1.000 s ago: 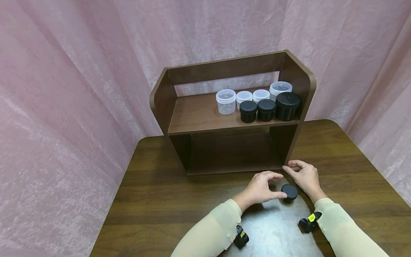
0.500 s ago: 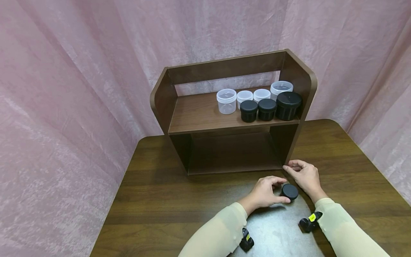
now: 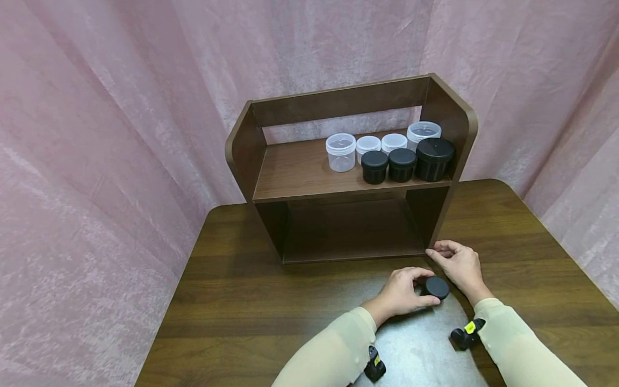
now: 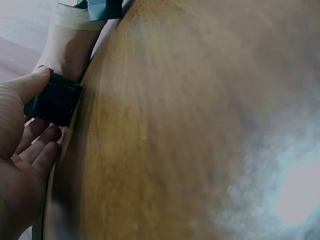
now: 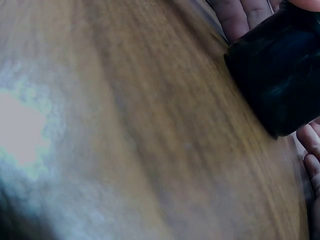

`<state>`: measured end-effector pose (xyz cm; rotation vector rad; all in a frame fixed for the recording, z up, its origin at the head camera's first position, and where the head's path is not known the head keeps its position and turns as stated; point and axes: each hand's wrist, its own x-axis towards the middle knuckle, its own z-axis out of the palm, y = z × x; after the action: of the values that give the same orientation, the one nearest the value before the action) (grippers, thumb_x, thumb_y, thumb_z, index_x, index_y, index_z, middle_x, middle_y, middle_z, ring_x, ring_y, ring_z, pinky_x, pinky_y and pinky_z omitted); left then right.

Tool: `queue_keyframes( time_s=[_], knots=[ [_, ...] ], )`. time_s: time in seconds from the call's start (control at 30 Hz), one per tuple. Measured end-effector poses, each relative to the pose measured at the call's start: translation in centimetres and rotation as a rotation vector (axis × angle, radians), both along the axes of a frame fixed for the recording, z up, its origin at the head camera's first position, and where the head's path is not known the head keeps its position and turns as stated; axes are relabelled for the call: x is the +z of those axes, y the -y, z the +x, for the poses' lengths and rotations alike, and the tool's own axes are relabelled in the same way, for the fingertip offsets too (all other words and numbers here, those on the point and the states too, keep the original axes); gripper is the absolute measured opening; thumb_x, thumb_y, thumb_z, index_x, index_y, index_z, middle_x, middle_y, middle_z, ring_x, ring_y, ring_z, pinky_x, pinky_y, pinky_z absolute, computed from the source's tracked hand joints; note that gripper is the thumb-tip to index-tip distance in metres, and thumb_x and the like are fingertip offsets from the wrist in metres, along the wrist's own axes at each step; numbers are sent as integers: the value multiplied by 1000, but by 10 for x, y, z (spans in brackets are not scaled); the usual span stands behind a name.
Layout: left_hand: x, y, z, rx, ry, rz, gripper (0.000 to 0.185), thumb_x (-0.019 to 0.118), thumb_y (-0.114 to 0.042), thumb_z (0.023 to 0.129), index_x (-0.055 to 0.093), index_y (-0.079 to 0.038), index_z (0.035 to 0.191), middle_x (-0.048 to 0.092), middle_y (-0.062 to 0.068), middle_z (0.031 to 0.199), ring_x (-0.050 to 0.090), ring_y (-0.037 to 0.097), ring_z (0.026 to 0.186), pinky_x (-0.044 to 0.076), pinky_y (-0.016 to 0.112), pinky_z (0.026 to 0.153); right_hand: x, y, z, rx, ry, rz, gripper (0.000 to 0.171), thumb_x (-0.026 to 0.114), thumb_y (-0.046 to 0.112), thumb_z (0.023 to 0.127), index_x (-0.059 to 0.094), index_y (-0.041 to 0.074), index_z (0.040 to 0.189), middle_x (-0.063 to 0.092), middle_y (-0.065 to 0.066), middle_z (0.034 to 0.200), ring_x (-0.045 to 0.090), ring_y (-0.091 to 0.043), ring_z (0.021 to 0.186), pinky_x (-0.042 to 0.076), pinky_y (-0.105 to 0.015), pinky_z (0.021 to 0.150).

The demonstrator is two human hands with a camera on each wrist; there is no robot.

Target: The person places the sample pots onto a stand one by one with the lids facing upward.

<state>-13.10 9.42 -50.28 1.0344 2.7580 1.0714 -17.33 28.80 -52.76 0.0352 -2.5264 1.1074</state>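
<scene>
A small black jar (image 3: pixel 437 288) with a lid stands on the table in front of the shelf's right corner. My left hand (image 3: pixel 403 292) holds it from the left, thumb on the near side and fingers on the far side. The left wrist view shows the thumb against the black jar (image 4: pixel 54 99); the black jar (image 5: pixel 277 70) is also large in the right wrist view. Beyond it, my right hand (image 3: pixel 459 269) rests at the foot of the shelf's right side panel, fingers loosely bent, with no object seen in it.
A brown two-tier shelf (image 3: pixel 309 185) stands on the wooden table (image 3: pixel 232 322). On its upper board are several clear jars, including a larger one (image 3: pixel 340 153), and black-lidded jars such as a big one (image 3: pixel 434 159). Pink curtains (image 3: pixel 121 134) hang behind.
My left hand has moved a little right and toward me, and its thumb and fingers have closed round the black jar. The right hand stays by the shelf's foot.
</scene>
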Motion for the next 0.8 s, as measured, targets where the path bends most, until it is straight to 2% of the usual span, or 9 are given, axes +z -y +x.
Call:
queue_keyframes(
  time_s=[0.4,0.8],
  knots=[
    [2,2,0,12,36,-8,54,80,-41,76,63,-22,124,64,-17,110,55,-10,91,36,1,76,-1,0,0,-2,8,1,27,76,36,82,73,12,94,73,-3,84,58,9,68,43,-10,60],
    [1,7,0,9,55,33,52,82,-37,76,64,-20,122,65,-14,107,56,-9,90,38,1,74,-1,0,-1,-9,11,4,28,76,36,82,73,11,95,73,-3,84,57,10,68,43,-11,60]
  ],
)
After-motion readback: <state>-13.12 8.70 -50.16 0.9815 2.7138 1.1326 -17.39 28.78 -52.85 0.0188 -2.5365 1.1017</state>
